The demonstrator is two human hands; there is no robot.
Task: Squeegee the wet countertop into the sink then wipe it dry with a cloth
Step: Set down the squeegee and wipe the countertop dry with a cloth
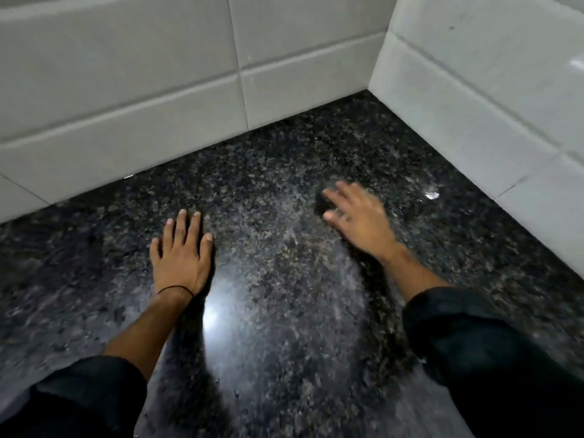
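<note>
My left hand [180,257] lies flat, fingers straight, on the glossy black granite surface [284,311]. To the right and farther off, my blurred right hand [357,216] spreads its fingers over a dark patch [320,202] I cannot identify.

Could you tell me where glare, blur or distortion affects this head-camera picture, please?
In the head view, the left hand is sharp, with a bright glare patch on the countertop beside its wrist; the right hand is smeared by motion blur; the tile lines of the wall bow slightly from the wide-angle lens.
</note>
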